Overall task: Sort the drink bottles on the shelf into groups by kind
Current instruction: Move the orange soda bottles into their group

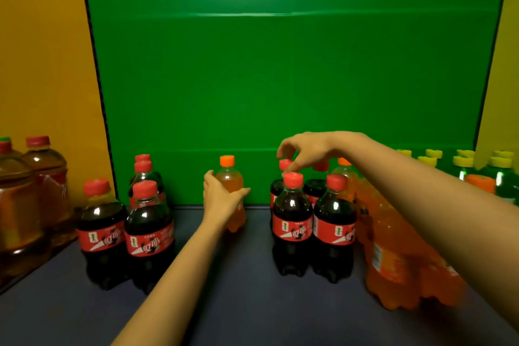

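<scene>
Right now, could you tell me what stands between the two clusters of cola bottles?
In the head view, only one orange soda bottle, gripped by the left hand; the rest is bare shelf.

The left forearm [174,270] and right forearm [438,205] are showing bare; the left hand [222,199] and right hand [306,153] are showing bare.
</scene>
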The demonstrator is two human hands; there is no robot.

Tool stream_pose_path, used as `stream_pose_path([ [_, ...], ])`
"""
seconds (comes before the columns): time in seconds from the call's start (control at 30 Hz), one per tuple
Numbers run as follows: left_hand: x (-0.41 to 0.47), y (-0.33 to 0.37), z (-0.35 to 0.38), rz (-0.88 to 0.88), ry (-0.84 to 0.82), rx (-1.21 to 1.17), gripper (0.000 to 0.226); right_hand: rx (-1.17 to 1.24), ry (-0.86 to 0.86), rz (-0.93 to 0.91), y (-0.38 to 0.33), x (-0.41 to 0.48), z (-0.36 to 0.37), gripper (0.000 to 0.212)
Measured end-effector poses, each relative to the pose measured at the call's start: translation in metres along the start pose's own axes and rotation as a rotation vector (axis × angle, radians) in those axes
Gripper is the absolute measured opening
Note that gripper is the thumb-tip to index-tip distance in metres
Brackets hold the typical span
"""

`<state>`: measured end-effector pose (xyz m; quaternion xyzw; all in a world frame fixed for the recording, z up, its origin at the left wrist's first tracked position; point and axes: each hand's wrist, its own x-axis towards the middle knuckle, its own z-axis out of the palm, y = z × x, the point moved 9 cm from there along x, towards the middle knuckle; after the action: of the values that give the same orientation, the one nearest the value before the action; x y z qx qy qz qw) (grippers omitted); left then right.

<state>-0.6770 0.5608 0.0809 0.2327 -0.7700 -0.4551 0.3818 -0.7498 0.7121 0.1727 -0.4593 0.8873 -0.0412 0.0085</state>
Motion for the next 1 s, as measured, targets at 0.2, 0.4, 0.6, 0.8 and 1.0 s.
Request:
stream_pose_path([
  [0.2, 0.003, -0.024, 0.008, -0.063, -0.035, 0.015, 0.052, -0.021, -0.2, 0.029, 0.001, 0.031, 0.032, 0.042],
  [0.4, -0.011, -0.018, 0.003, -0.07, -0.084, 0.01, 0.053, -0.135, -0.155, -0.029, -0.01, 0.036, 0.03, 0.055],
  [0.6, -0.041, 0.005, -0.019, 0.032, -0.102, -0.013, 0.055, -0.092, -0.066, -0.045, -0.024, 0.049, 0.027, 0.071],
  [0.8, -0.079, 0.035, -0.048, 0.205, -0.11, -0.071, 0.067, 0.028, -0.095, -0.072, -0.033, 0.067, 0.036, 0.078],
  [1.0, -0.118, 0.071, -0.044, 0.342, -0.211, -0.152, 0.063, 0.044, 0.021, -0.108, -0.04, 0.029, -0.006, 0.056],
])
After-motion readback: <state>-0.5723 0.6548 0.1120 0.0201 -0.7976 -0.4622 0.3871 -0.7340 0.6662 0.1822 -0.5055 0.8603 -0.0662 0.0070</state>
